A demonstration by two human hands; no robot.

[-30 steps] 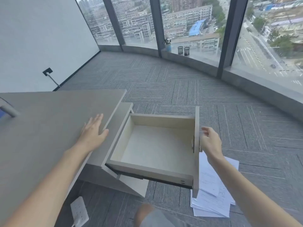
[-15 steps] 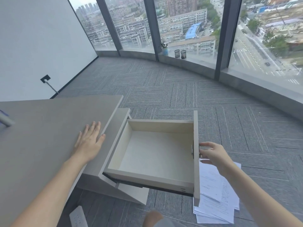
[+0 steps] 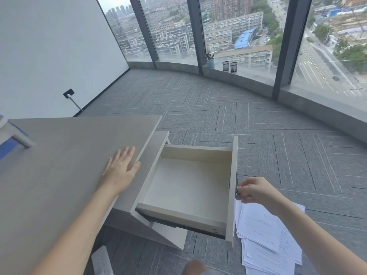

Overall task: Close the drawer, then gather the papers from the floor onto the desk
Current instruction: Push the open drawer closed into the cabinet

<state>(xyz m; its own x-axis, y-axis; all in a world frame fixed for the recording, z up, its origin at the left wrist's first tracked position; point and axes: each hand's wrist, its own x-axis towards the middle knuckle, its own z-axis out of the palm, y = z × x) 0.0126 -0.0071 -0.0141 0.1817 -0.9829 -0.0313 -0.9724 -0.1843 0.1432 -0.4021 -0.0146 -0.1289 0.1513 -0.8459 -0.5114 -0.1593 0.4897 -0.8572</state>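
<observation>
An empty pale wooden drawer [image 3: 188, 185] stands pulled far out of the cabinet at the right end of the grey desk [image 3: 59, 165]. My right hand [image 3: 256, 190] is at the outer face of the drawer front, its fingers curled round the small metal handle [image 3: 237, 190]. My left hand [image 3: 121, 169] lies flat and open on the desk top near its right edge. A loose pile of printed white papers [image 3: 266, 237] lies on the carpet just right of the drawer front, partly under my right forearm.
Grey carpet [image 3: 238, 116] stretches to a curved window wall with a low sill [image 3: 248, 80] bearing a blue pot and two mesh cups. A white power strip [image 3: 102, 262] lies on the floor below the desk. My knee shows at the bottom edge.
My right hand has dropped slightly and closed round the handle on the drawer front. My left hand has settled flatter onto the desk. The drawer stays just as far out.
</observation>
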